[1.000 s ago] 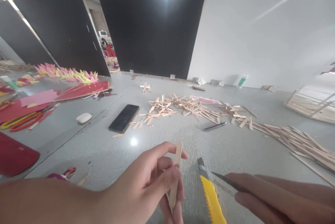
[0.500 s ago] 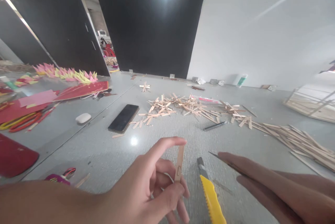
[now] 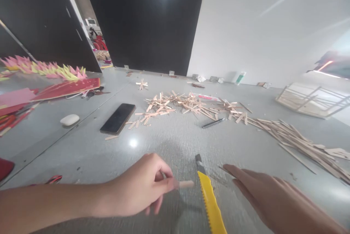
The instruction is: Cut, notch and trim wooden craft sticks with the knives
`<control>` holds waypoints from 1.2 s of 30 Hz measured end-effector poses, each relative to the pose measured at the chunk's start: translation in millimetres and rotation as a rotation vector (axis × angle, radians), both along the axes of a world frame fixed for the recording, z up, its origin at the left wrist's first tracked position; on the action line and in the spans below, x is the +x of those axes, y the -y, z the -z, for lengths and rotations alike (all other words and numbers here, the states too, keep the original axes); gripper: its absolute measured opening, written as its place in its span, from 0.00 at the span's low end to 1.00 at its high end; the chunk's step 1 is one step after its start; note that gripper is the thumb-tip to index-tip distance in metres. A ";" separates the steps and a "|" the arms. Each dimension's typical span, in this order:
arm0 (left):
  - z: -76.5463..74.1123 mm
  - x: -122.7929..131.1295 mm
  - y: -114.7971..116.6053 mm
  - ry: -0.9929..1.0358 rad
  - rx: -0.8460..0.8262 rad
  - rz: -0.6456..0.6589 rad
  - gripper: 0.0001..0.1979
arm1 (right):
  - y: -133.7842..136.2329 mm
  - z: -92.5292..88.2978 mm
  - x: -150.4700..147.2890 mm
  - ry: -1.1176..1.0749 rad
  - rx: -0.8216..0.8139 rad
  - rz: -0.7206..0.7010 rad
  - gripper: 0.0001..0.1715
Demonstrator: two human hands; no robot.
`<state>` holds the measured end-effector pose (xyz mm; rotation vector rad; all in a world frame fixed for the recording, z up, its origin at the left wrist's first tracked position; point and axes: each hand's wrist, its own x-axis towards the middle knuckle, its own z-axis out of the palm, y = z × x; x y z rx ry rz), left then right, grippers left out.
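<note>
My left hand (image 3: 147, 186) pinches a short wooden stick (image 3: 186, 184) between thumb and forefinger. The stick lies nearly level and points right. Just beyond its tip, a yellow utility knife (image 3: 209, 197) lies on the table between my hands, its blade pointing away from me. On the other side of the knife, my right hand (image 3: 262, 190) is closed, fingers pressed together. A thin, dark, pointed piece (image 3: 222, 168) sticks out past its fingertips; most of it is hidden by the hand.
Cut stick pieces (image 3: 188, 102) lie heaped ahead, with a pen (image 3: 213, 123) before them. A bundle of long sticks (image 3: 300, 142) is at right, near a stick frame (image 3: 311, 99). Left are a phone (image 3: 118, 118), a white case (image 3: 70, 119) and folded paper (image 3: 54, 69). Panels (image 3: 144, 18) stand behind.
My left hand has turned, bringing the stick from upright to nearly level, and shifted slightly left. My right hand stays closed beside the knife. The camera view has tilted down and turned right.
</note>
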<state>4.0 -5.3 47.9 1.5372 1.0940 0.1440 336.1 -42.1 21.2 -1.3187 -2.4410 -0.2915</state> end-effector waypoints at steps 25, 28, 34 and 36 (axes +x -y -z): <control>26.3 5.0 -14.1 -0.035 0.539 0.437 0.27 | -11.1 -3.7 -52.2 -0.480 -0.104 0.069 0.03; 34.7 5.3 -13.6 0.021 0.469 0.465 0.16 | -8.6 -1.2 -57.4 -0.611 -0.236 0.045 0.15; 27.0 5.2 -13.0 -0.073 0.430 0.406 0.11 | -8.1 10.6 -68.7 -0.708 -0.214 0.024 0.16; 22.4 4.7 -11.6 -0.098 0.432 0.363 0.07 | -8.1 17.2 -70.2 -0.665 -0.164 -0.027 0.18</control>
